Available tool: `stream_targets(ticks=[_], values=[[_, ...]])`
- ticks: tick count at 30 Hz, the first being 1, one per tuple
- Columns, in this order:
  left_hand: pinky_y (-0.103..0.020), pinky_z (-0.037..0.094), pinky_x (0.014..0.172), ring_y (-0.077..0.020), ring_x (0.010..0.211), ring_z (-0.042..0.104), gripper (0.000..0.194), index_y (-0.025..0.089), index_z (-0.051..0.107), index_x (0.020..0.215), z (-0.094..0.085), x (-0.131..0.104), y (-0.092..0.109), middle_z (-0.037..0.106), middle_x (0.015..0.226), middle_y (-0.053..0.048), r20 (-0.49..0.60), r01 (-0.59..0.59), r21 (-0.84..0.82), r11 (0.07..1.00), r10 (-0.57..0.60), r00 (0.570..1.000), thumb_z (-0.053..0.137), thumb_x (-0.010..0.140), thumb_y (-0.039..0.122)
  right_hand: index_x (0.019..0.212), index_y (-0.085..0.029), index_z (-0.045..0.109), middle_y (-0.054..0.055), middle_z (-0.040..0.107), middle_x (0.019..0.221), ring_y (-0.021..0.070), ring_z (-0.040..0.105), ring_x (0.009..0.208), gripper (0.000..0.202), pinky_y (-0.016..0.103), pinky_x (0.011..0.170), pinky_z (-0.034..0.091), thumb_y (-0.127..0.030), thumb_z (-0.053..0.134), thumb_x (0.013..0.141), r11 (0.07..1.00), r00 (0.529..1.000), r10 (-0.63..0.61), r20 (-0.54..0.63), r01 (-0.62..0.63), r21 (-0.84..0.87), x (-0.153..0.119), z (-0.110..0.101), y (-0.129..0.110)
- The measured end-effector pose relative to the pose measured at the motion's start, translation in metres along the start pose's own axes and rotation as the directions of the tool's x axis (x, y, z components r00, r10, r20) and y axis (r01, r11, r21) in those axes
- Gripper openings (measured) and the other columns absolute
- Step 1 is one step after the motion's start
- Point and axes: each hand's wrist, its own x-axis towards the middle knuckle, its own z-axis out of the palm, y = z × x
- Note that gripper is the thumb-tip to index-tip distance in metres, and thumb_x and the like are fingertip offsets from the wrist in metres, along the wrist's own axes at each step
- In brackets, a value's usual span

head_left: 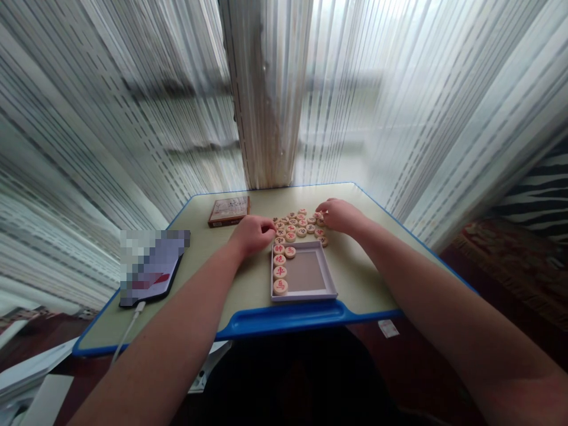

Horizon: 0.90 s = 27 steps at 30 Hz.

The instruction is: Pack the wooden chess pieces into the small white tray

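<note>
Several round wooden Chinese chess pieces (290, 228) with red or dark characters lie in a loose group behind a shallow white box tray (331, 287). Inside the tray, a column of red-marked pieces (280, 272) runs along the left wall, and one more piece (290, 252) sits beside the top of it. My left hand (254, 234) is closed at the left edge of the group, thumb and fingers curled together; whatever they may hold is hidden. At the group's right edge, my right hand (339, 216) reaches over the pieces, fingers apart, fingertips touching or just above them.
A brown printed box (229, 210) lies at the table's back left. Nearer on the left rests a phone (155, 269) with a white cable (128, 331). The table (248, 278) has a blue rim and front groove (284, 319). Curtains (266, 89) hang behind.
</note>
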Motion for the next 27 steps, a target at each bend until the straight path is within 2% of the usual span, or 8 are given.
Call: stream_targets(ticks=[4,11,14,16,18,22,25,27], values=[[-0.025,0.045,0.064,-0.0161,0.067,0.063,0.023,0.016,0.072,0.069,0.000,0.001,0.000,0.071,0.068,-0.003,0.003,0.011,-0.004,1.000,-0.011,1.000,0.050,0.067,0.022,0.099,-0.023,0.070,0.007,0.065,0.109,0.0207,0.061,0.096,0.029,0.027,0.081,0.045,-0.023,0.048,0.080,1.000,1.000,-0.024,0.015,0.024,0.001,0.000,0.000,-0.003],[-0.025,0.045,0.066,-0.0166,0.068,0.063,0.023,0.016,0.073,0.071,-0.002,0.001,-0.001,0.072,0.071,-0.004,-0.016,0.021,0.002,1.000,-0.021,1.000,0.051,0.068,0.022,0.098,-0.022,0.071,0.007,0.069,0.103,0.0214,0.061,0.092,0.028,0.028,0.074,0.046,-0.026,0.051,0.078,0.998,0.998,0.055,0.014,-0.055,0.012,0.001,-0.003,-0.001],[-0.026,0.045,0.067,-0.0168,0.068,0.064,0.023,0.016,0.073,0.071,-0.001,0.001,-0.001,0.072,0.070,-0.004,-0.010,0.013,0.001,1.000,-0.013,1.000,0.050,0.068,0.022,0.099,-0.022,0.070,0.008,0.068,0.105,0.0205,0.061,0.091,0.028,0.026,0.072,0.045,-0.020,0.054,0.076,0.997,0.998,0.069,-0.010,-0.068,0.031,0.000,-0.008,0.001],[-0.026,0.045,0.067,-0.0169,0.068,0.064,0.024,0.016,0.073,0.071,-0.001,0.001,-0.002,0.072,0.070,-0.004,-0.011,0.012,-0.004,1.000,-0.012,1.000,0.050,0.068,0.022,0.095,-0.020,0.071,0.007,0.069,0.100,0.0192,0.061,0.088,0.028,0.025,0.071,0.044,-0.015,0.056,0.072,0.999,0.999,0.031,0.033,-0.032,0.037,-0.004,-0.016,0.002],[-0.026,0.045,0.067,-0.0171,0.068,0.064,0.024,0.015,0.073,0.071,-0.001,0.001,-0.002,0.072,0.070,-0.004,-0.014,0.011,-0.007,1.000,-0.011,1.000,0.050,0.068,0.023,0.092,-0.019,0.072,0.005,0.070,0.092,0.0172,0.061,0.082,0.026,0.023,0.069,0.044,-0.013,0.058,0.070,0.997,0.991,-0.044,0.125,0.036,0.066,-0.009,-0.025,0.003],[-0.026,0.045,0.067,-0.0170,0.068,0.064,0.024,0.014,0.073,0.071,-0.001,0.001,-0.001,0.072,0.071,-0.005,-0.006,0.011,-0.009,1.000,-0.011,1.000,0.050,0.068,0.022,0.096,-0.022,0.071,0.001,0.070,0.089,0.0143,0.061,0.074,0.027,0.022,0.064,0.043,-0.022,0.061,0.071,0.974,0.941,-0.209,0.266,0.174,0.148,-0.017,-0.035,0.001],[-0.025,0.045,0.067,-0.0168,0.068,0.064,0.024,0.015,0.073,0.071,-0.001,0.001,-0.001,0.072,0.071,-0.005,0.003,0.020,-0.001,1.000,-0.020,1.000,0.050,0.068,0.022,0.093,-0.021,0.072,0.002,0.069,0.087,0.0146,0.060,0.073,0.024,0.023,0.062,0.041,-0.028,0.062,0.072,0.961,0.913,-0.274,0.302,0.244,0.133,-0.017,-0.031,-0.002],[-0.026,0.046,0.067,-0.0167,0.068,0.064,0.024,0.016,0.073,0.071,-0.001,0.002,-0.001,0.072,0.072,-0.004,0.004,0.022,0.009,1.000,-0.022,1.000,0.050,0.068,0.023,0.093,-0.021,0.071,0.003,0.069,0.087,0.0151,0.060,0.072,0.025,0.023,0.061,0.041,-0.032,0.062,0.073,0.965,0.921,-0.262,0.289,0.242,0.104,-0.016,-0.026,-0.004]])
